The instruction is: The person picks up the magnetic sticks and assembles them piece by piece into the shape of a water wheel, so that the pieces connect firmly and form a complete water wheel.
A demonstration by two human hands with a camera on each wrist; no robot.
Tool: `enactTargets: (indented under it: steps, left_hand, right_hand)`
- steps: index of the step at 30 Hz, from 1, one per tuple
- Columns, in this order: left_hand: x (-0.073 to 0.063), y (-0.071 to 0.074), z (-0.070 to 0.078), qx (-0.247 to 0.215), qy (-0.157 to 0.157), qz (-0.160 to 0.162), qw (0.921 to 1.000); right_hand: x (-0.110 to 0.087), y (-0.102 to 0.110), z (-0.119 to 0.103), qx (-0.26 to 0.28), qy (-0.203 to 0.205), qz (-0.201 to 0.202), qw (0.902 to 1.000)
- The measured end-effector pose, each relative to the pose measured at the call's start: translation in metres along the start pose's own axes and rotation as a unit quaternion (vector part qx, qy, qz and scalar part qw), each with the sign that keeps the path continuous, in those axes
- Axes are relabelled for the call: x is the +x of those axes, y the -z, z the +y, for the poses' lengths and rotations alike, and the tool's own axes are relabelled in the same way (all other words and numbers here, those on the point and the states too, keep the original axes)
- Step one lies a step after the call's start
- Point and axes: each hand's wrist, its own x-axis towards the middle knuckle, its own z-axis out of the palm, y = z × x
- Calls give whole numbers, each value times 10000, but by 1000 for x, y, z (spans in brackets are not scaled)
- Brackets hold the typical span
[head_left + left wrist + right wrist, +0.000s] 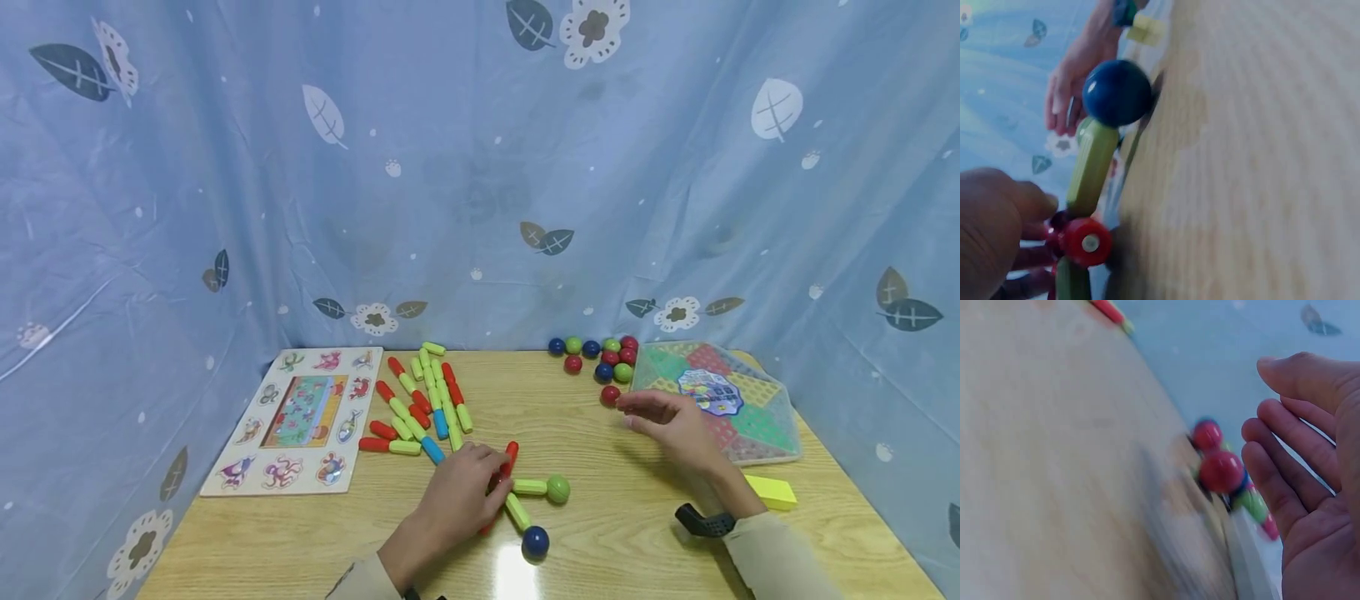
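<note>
The left hand grips the model at its red joint, low over the table; a green ball and a blue ball tip two of its green rods. The right hand, fingers relaxed and released, is just beside a red ball. Beyond, more balls cluster by the box. Farther left, other rods lie beside a puzzle board.

- Head view: bright, fairly even light; white glare on the table at bottom centre.
- Left wrist view: dim (almost murky), wood grain smeared at right.
- Right wrist view: streaky blur at bottom centre, red ball soft-edged.
</note>
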Motion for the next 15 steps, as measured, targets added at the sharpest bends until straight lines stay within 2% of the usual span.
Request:
enactTargets:
  steps: [5, 10, 13, 15]
  left_hand:
    - [-1, -2, 1, -218, 215, -173, 9994]
    - [-1, -2, 0, -379, 166, -281, 9987]
    - [0, -1, 0, -362, 78, -405, 9985]
    - [0, 0, 1, -350, 17, -489, 9982]
  right_hand:
    - [12, 17, 9, -303, -367, 229, 9986]
    - [21, 22, 14, -586, -905, 166, 9940]
    - [26, 20, 15, -768, -1026, 97, 9917]
    - [28, 18, 15, -1166, -928, 44, 9888]
